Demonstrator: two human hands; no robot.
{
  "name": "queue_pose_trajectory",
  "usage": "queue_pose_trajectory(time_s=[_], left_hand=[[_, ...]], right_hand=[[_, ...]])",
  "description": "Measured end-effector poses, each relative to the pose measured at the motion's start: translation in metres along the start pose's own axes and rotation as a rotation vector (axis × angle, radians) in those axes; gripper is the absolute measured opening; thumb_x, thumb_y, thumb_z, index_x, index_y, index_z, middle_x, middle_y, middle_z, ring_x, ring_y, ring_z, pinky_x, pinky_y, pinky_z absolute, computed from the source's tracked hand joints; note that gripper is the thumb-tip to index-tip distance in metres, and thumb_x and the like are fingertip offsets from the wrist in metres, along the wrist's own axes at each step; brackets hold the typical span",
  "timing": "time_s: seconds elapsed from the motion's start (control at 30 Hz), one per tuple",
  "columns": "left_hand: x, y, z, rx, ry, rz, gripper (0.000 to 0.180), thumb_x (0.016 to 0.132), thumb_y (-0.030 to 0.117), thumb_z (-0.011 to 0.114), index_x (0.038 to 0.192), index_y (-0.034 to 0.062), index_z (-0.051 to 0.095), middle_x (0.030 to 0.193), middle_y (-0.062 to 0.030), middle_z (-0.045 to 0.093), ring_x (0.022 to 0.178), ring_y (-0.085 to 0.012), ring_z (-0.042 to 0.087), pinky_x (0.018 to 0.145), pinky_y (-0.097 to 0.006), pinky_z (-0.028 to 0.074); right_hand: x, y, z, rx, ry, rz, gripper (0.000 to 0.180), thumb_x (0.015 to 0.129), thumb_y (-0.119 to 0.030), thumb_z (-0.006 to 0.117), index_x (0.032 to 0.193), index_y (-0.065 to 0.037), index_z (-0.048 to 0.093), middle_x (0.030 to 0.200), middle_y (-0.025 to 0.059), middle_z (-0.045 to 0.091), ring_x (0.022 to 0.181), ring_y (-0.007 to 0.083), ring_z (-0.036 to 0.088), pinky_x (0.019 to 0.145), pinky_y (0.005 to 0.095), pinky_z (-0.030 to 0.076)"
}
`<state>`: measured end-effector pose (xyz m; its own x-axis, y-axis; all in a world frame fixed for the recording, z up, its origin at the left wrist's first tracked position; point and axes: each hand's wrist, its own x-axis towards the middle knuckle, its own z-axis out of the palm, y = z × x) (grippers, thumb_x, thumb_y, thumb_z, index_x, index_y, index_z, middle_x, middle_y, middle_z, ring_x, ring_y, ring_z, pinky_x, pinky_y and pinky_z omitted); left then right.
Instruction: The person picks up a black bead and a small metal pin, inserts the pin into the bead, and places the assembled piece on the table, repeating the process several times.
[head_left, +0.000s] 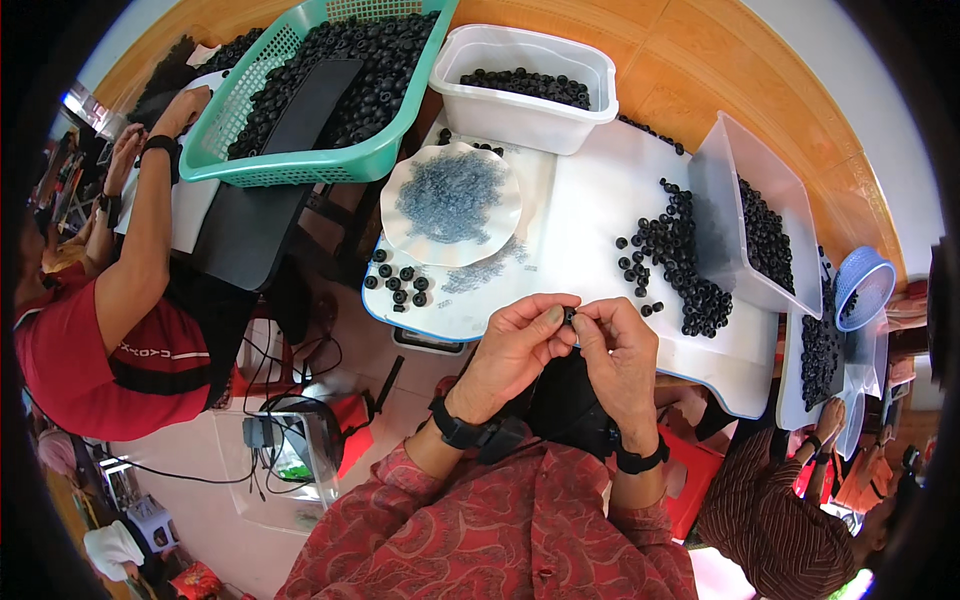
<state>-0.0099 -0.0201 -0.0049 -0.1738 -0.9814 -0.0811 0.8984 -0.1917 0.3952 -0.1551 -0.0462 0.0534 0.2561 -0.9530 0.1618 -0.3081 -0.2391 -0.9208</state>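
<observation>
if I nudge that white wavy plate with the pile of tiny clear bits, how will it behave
The white plate looks thin, so probably light and a bit floppy. It would likely slide easily on the smooth white board. Its rim is shallow, so the clear bits could spill; some already lie beside it.

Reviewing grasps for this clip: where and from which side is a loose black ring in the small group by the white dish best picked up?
Probably by its outer rim, from above: the small group of black rings lies flat and spaced apart on the white board, leaving fingertip room.
</observation>
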Motion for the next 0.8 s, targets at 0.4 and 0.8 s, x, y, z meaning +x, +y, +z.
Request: queue_pose_trajectory(time_s=[0.4, 0.8], left_hand=[[-0.002, 0.0, -0.005, -0.055, 0.027, 0.003, 0.027, 0.102, 0.01, 0.058, 0.124, -0.004, 0.062, 0.104, -0.0099, 0.068, 0.084, -0.0117, 0.065, 0.076, -0.025, 0.056], [-0.004, -0.002, -0.002, -0.053, 0.036, -0.01, 0.027, 0.101, 0.01, 0.058, 0.124, -0.0036, 0.062, 0.104, -0.0103, 0.067, 0.083, -0.0117, 0.063, 0.075, -0.025, 0.052]], right_hand=[[-0.009, 0.002, 0.005, 0.291, 0.124, 0.184, 0.035, 0.088, 0.002, 0.072, 0.116, 0.001, 0.05, 0.092, 0.0107, 0.071, 0.074, 0.0119, 0.067, 0.059, 0.021, 0.053], [-0.013, 0.007, 0.002, 0.14, 0.094, 0.036, 0.02, 0.09, 0.003, 0.069, 0.109, 0.001, 0.07, 0.096, 0.0069, 0.068, 0.078, 0.0114, 0.068, 0.062, 0.0206, 0.053]])
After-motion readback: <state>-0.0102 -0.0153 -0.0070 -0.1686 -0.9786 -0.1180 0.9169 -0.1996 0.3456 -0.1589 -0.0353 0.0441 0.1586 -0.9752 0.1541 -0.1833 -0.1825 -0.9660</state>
